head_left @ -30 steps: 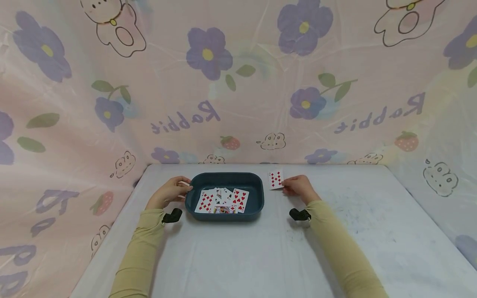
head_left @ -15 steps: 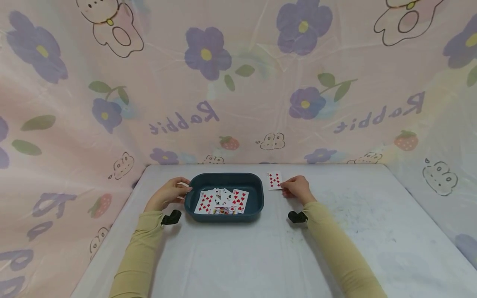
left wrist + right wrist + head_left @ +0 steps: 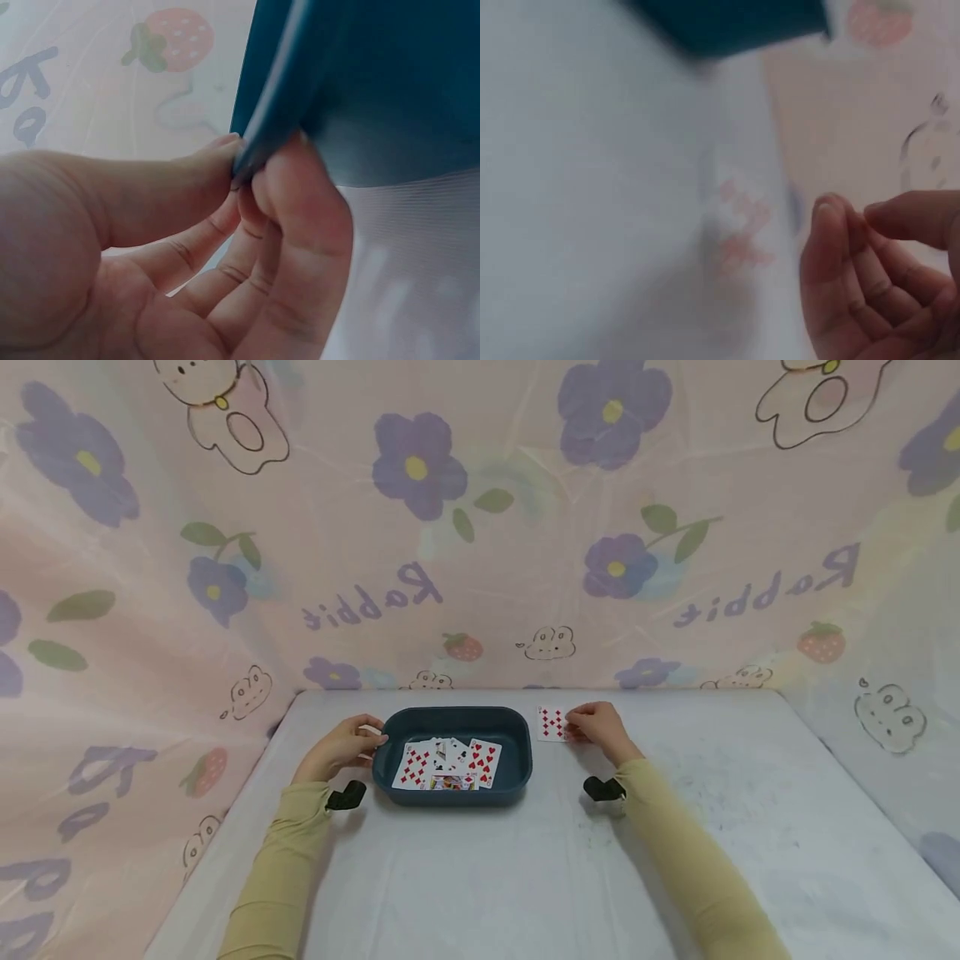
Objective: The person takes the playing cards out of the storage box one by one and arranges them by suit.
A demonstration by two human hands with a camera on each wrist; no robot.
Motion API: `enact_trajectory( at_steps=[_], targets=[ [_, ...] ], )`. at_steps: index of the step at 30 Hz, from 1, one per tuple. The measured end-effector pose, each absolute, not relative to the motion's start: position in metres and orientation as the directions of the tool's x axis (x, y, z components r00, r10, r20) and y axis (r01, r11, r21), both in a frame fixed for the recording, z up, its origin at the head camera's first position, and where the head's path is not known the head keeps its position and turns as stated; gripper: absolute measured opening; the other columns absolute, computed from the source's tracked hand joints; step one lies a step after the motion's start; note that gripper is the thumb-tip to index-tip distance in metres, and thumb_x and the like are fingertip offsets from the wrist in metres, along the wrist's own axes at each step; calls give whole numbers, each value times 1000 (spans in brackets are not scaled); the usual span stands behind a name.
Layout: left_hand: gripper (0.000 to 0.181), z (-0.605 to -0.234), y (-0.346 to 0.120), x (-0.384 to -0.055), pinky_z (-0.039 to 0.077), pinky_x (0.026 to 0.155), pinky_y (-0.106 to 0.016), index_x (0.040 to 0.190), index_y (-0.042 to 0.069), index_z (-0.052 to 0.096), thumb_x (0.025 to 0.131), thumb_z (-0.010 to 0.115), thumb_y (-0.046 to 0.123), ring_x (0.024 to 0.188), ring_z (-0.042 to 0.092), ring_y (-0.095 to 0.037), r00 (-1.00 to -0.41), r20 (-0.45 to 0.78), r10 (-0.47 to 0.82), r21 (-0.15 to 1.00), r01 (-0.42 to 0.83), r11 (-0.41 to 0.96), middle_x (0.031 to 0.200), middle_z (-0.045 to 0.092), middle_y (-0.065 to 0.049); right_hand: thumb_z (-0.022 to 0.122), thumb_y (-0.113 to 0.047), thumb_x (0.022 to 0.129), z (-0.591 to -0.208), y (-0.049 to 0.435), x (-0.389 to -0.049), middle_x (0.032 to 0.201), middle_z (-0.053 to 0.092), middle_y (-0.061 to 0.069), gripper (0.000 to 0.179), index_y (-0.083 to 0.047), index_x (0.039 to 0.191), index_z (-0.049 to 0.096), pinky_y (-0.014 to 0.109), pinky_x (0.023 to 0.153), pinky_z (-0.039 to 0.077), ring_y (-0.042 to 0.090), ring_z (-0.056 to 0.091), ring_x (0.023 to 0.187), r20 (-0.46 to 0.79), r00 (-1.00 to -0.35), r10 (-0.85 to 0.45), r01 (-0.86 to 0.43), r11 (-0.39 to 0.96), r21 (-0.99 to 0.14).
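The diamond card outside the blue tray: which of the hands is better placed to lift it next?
Probably the right hand: it is close to the diamond card, while the left hand pinches the blue tray by its left edge.

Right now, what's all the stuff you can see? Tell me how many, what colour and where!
tray: one, dark blue-green, on the table
cards in the tray: several, white with red, black or picture faces, overlapping so I can't count exactly
loose card: one, white with red diamonds, on the table between tray and right hand
table: one, whitish, under everything
flowery curtain: pieces unclear, pale pink with purple flowers, behind the table
wrist gadgets: two, black, one per wrist
sleeves: two, yellowish-tan, on the arms
left hand: one, bare, pinching the tray's rim
right hand: one, bare, by the loose card
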State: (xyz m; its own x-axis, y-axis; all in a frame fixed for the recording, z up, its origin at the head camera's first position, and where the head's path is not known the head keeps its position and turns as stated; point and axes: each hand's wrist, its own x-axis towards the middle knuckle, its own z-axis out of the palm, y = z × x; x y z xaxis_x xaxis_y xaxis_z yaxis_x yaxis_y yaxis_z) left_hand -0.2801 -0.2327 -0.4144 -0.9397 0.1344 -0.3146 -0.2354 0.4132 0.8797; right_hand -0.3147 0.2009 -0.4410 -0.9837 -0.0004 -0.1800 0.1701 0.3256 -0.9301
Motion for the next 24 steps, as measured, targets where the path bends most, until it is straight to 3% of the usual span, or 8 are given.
enact_trajectory(
  at_steps=[5,10,24],
  targets=[
    [33,-413,-232,-280,52,65,-31,125,1,44,97,58,12,81,59,-25,-936,-327,130,876,-249,412,110,55,-24,54,-13,98,-410,180,-325,97,66,23,31,12,117,57,35,74,54,26,67,81,-93,-985,-146,40,326,-945],
    [35,-414,-231,-282,52,66,-31,127,1,43,97,58,12,81,59,-24,-932,-337,131,874,-258,411,112,55,-25,54,-13,98,-386,150,-324,99,66,22,28,8,117,59,38,77,54,28,67,86,-66,-947,-314,-50,347,-937],
    [36,-416,-234,-285,53,68,-31,127,2,43,97,59,15,87,60,-28,-930,-346,123,871,-270,409,112,55,-24,54,-12,98,-386,82,-327,112,64,21,36,9,128,52,43,88,49,39,60,106,-171,-770,-615,-122,404,-907]
  ],
)
